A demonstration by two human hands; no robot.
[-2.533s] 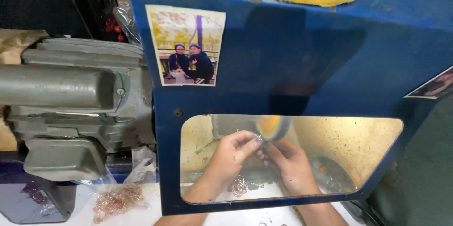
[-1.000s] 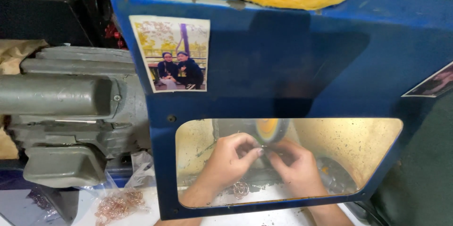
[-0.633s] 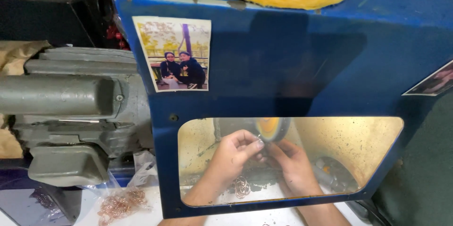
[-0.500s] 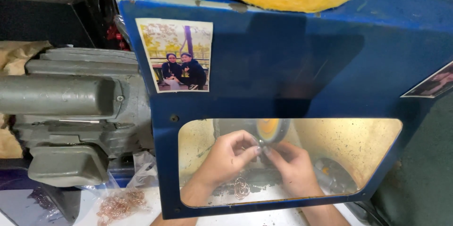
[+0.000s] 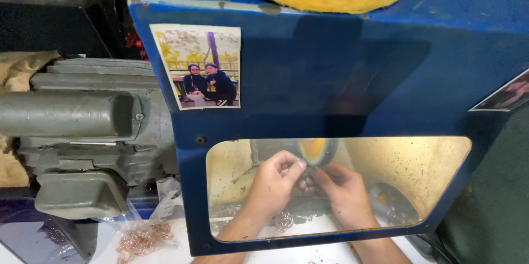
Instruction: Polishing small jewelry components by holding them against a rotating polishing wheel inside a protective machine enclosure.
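Behind the blue guard's window (image 5: 441, 159), we pinch a small piece (image 5: 306, 173) between left hand (image 5: 274, 184) and right hand (image 5: 343, 192); the wheel (image 5: 314, 151) sits at twelve o'clock, just beside it.

— Where is the bright part?

— Down at six o'clock, inside the window (image 5: 336, 187) of the blue box (image 5: 341, 87) — warm yellow light glows there.

— And the dark part?

— At nine and ten o'clock it is dim, and a big soft shadow sits on the blue front.

— Is anything fuzzy?

— The hands behind the window look a bit blurry.
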